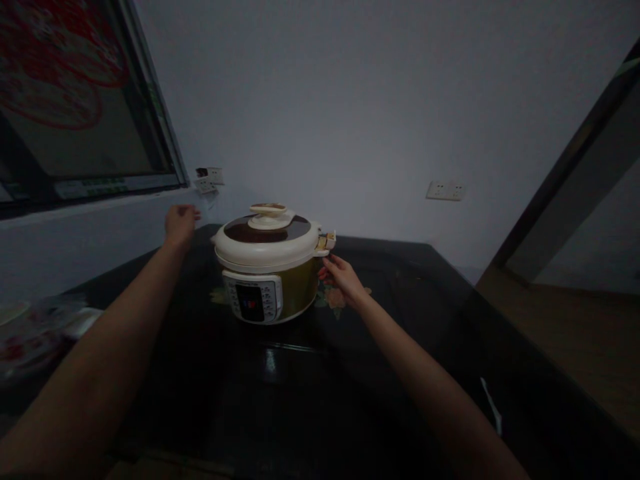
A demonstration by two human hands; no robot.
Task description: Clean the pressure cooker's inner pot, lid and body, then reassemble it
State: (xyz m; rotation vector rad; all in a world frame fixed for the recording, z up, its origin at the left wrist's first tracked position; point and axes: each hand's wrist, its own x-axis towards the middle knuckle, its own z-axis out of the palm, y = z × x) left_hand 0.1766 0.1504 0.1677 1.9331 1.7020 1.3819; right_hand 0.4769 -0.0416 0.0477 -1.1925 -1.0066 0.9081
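An electric pressure cooker (pixel 300 283) with a cream rim, olive-green body and dark lid top stands upright on a black table. Red and blue light shows on the display of its front control panel (pixel 253 299). My right hand (pixel 343 277) is at the cooker's right side, its curled fingers at the underside of the cream side handle (pixel 323 253). Held up left of the cooker and apart from it is my left hand (pixel 181 225), near the wall sockets at the corner. Its fingers are bent together; whatever they hold, if anything, is hidden.
Wall sockets (pixel 215 176) with something dark plugged in are at the left corner; another double socket (pixel 446 191) is on the right. Clear plastic bags (pixel 45 337) lie at the table's left. A thin white strip (pixel 492 405) lies near the right edge of the black table (pixel 300 393).
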